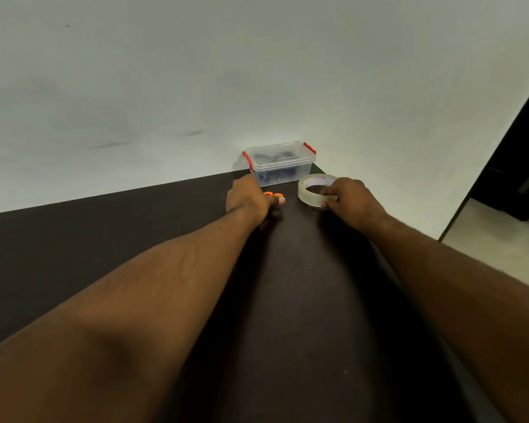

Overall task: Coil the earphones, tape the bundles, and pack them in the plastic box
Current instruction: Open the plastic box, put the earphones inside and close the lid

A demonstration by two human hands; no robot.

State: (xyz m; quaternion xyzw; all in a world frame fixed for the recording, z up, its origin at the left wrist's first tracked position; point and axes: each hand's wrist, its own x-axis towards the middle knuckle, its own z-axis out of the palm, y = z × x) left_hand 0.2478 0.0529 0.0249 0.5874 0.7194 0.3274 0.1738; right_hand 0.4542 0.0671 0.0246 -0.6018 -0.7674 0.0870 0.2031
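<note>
A lidded clear plastic box [280, 161] holds dark earphones [277, 174]. Just before it, a tape roll [316, 188] is gripped by the right hand [350, 198]; an orange item [272, 195] is covered by the left hand [248, 198], grip unclear.

Plain indoor room, likely an office or a spare room at home; which of the two cannot be told. A dark brown table [74, 239] is set flush against a bare pale wall [196, 71] beyond the hands. To the right of the hands, a light floor [483, 248] and dark furniture [519, 166] are seen.
</note>
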